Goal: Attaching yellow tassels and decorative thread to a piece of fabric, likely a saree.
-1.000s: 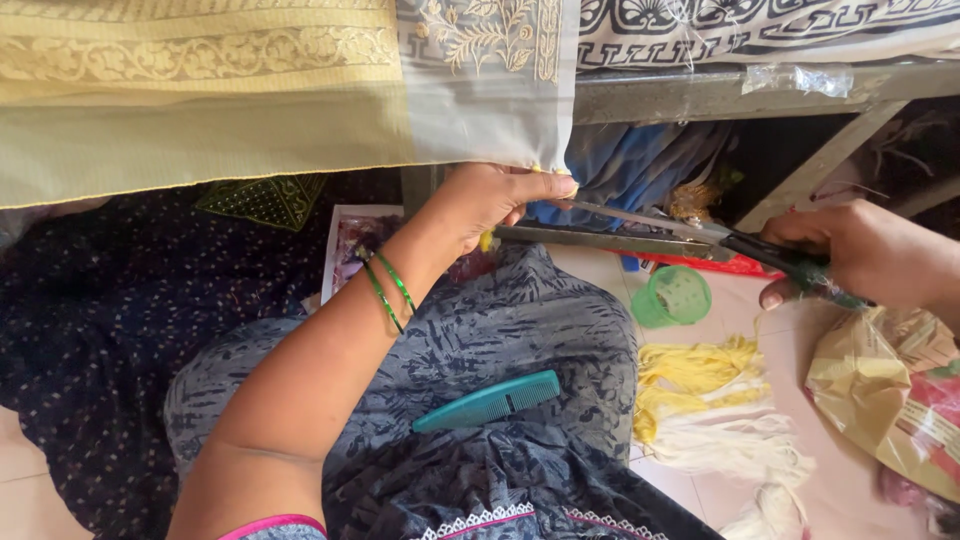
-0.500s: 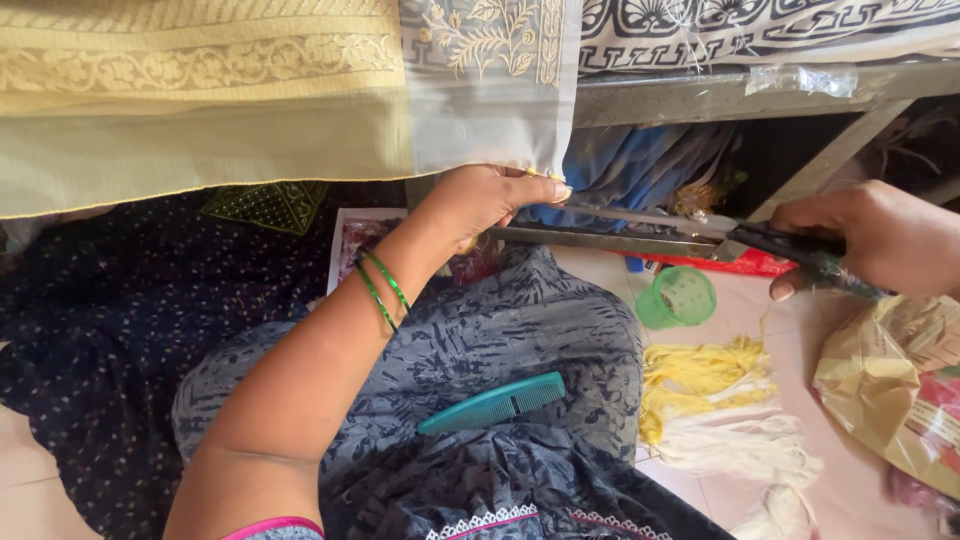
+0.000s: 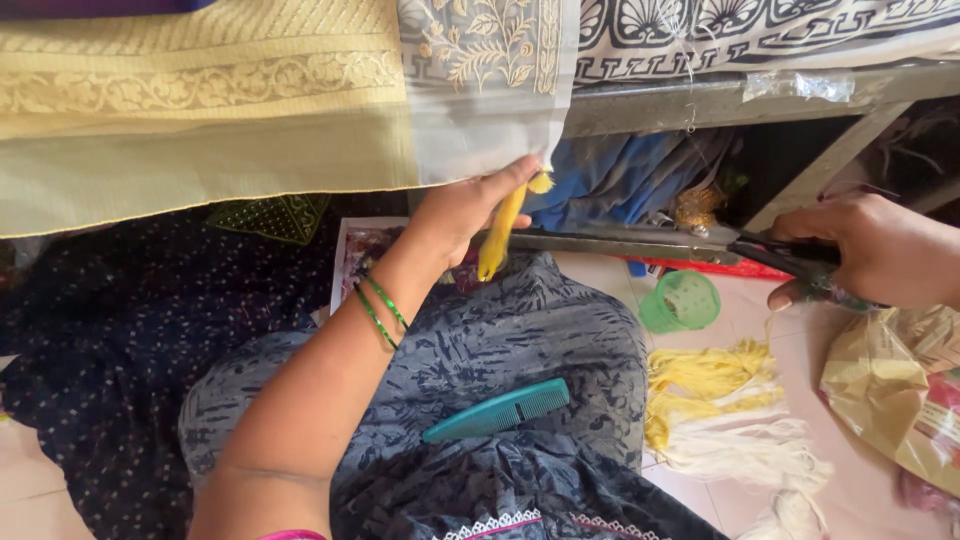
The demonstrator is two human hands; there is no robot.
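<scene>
At centre frame the left hand (image 3: 462, 212) is raised to the lower edge of a pale, sheer cloth (image 3: 200, 180) that hangs across the upper left and centre of the frame; its fingers are closed on a yellow tassel (image 3: 497, 235) that hangs from the cloth's lower right corner, just right of the palm. Two green bangles (image 3: 378, 306) sit on that wrist. At the right edge the right hand (image 3: 872, 248) grips the dark handles of a large pair of scissors (image 3: 660, 243), fingers wrapped through the loops; the long blades lie level and point left, their tips reaching the tassel, and whether the blades are parted cannot be told. Below centre a teal comb (image 3: 497, 410) rests on the dark patterned garment over the person's lap. To the right of the lap, on the pinkish floor, lie a bundle of yellow and white threads (image 3: 725, 410), a small green mesh cup (image 3: 681, 300) just above it, and a crumpled yellowish plastic bag (image 3: 895, 395) at the lower right edge. A grey embroidered panel (image 3: 485, 45) adjoins the cloth at top centre.
</scene>
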